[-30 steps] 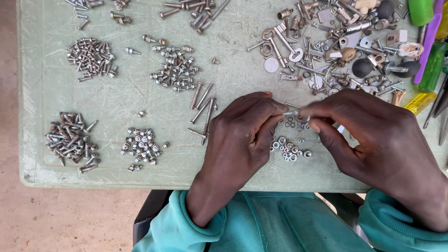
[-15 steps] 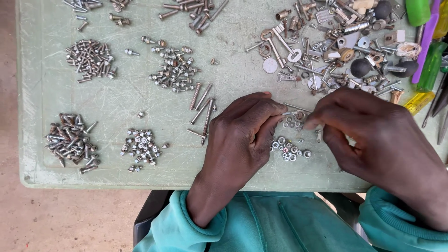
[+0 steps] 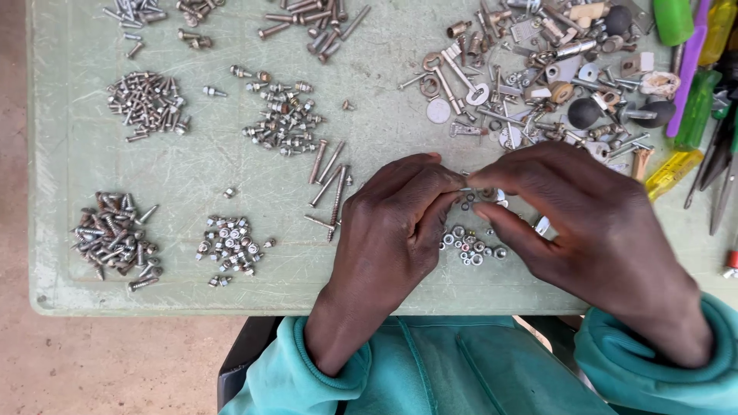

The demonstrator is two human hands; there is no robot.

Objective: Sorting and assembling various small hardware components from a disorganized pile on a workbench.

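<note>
My left hand (image 3: pixel 392 230) rests on the pale green table (image 3: pixel 77 154), its thumb and forefinger pinching a small metal bolt (image 3: pixel 466 189) at the tip. My right hand (image 3: pixel 592 230) meets it from the right, fingertips closed on the same small bolt. Just below the fingertips lies a little cluster of nuts and washers (image 3: pixel 473 250). A few long screws (image 3: pixel 330 180) lie left of my left hand. What exactly sits on the bolt is hidden by the fingers.
Sorted heaps of screws lie at the left (image 3: pixel 111 238), (image 3: pixel 150 100), (image 3: pixel 286 115) and small nuts (image 3: pixel 231 242). A mixed pile of keys, knobs and hardware (image 3: pixel 538 77) fills the top right. Screwdriver handles (image 3: pixel 696 107) lie at the right edge. Table edge is near my body.
My right hand drew back a little to the right, then closed in again on the bolt held at my left fingertips. The left hand stayed put.
</note>
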